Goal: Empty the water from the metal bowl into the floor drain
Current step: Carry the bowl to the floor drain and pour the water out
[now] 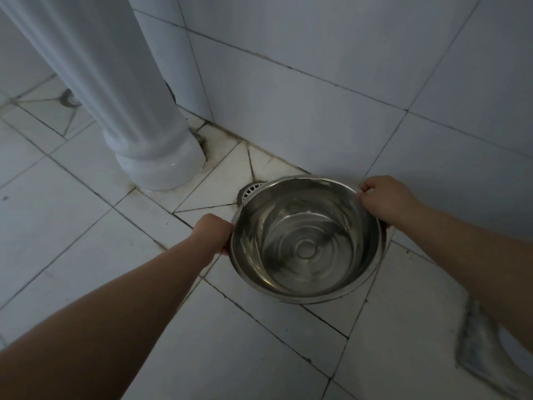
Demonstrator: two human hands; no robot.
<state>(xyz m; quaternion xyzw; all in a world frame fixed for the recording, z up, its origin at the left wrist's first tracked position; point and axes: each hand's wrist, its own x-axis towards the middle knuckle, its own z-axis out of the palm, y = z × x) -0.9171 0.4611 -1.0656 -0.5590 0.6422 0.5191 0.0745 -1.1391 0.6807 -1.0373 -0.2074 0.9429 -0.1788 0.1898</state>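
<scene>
I hold a round metal bowl just above the tiled floor, close to the wall. My left hand grips its left rim, and my right hand grips the far right rim with the thumb inside. Rippled water lies in the bowl's bottom. The bowl sits roughly level. A white slotted floor drain peeks out past the bowl's far left edge, most of it hidden behind the bowl.
A white ceramic pedestal stands on the floor at the left of the drain. A tiled wall rises directly behind the bowl. White floor tiles with dark grout spread to the left and front.
</scene>
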